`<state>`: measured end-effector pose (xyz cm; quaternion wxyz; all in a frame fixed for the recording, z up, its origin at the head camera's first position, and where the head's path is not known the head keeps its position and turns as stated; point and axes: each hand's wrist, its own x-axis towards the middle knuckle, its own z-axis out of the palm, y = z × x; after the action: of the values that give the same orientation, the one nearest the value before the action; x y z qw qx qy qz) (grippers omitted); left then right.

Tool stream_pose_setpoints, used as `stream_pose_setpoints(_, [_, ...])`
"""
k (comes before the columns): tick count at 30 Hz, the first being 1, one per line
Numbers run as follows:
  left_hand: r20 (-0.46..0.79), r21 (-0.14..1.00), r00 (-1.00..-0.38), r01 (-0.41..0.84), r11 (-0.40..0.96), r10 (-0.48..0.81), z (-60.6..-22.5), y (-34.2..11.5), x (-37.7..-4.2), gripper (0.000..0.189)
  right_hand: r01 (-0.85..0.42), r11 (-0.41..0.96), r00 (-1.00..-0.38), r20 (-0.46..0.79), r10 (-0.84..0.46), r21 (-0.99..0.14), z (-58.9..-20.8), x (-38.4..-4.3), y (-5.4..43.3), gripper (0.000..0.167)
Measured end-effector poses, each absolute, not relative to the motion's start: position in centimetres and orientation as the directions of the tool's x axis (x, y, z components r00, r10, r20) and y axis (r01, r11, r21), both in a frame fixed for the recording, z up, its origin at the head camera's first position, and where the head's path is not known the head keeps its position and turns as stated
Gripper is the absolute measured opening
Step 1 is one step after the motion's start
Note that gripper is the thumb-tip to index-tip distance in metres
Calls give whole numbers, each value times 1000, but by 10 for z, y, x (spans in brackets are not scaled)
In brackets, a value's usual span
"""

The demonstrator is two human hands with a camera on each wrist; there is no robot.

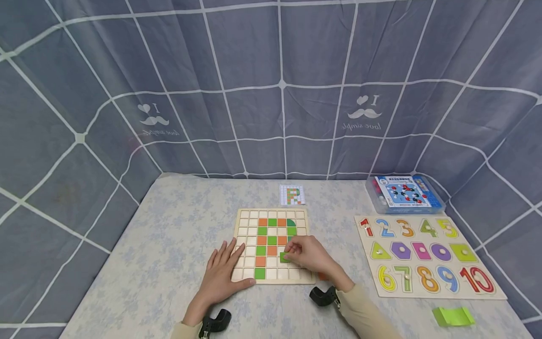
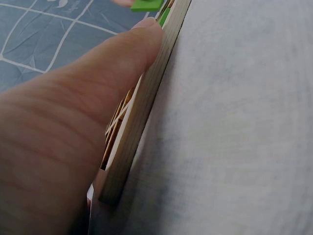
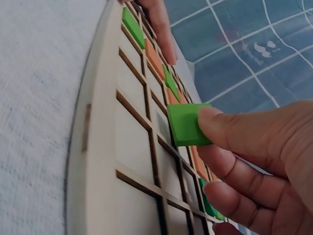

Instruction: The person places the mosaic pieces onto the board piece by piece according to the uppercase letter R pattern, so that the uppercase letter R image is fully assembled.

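Observation:
A wooden grid board [image 1: 274, 281] lies on the table, with several green and orange square tiles and a rounded dark green tile [image 1: 290, 222] set in its cells. My right hand [image 1: 311, 254] pinches a green square tile [image 3: 186, 125] between thumb and fingers, just over the board's lower right cells. My left hand [image 1: 224, 273] rests along the board's left side, fingers extended, its thumb [image 2: 117, 58] against the front edge near the lower left corner. An orange tile [image 1: 323, 276] lies by the board's lower right corner, partly hidden under my right wrist.
A small pattern card [image 1: 292, 195] lies behind the board. To the right are a wooden number puzzle [image 1: 372, 282], a clear box [image 1: 406, 193] with a molecule picture on its lid, and a lime green curved block [image 1: 454, 317]. A grey gridded curtain [image 1: 254, 113] surrounds the table.

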<state>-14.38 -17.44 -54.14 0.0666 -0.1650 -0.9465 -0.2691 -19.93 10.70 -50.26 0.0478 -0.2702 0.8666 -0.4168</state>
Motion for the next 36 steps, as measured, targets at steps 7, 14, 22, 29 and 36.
stream_pose_setpoints(7, [198,490,-942,334,805,270,-541,-174,-143,95,-444,535,-843,133,-521,-719,-505,-199,101,9])
stream_pose_setpoints(14, [203,492,-942,335,804,269,-541,-175,-141,95,-437,558,-842,103,-529,-705,-505,-196,100,9])
stream_pose_setpoints(22, [208,491,-940,339,802,270,-541,-174,-143,95,-452,600,-850,114,-515,-660,-505,-194,99,9])
stream_pose_setpoints(29, [204,495,-940,341,799,275,-540,-172,-143,96,-501,638,-846,177,-502,-585,-504,-189,101,3])
stream_pose_setpoints(36, [226,498,-936,349,794,269,-541,-174,-142,95,-530,630,-835,217,-507,-567,-505,-190,99,6])
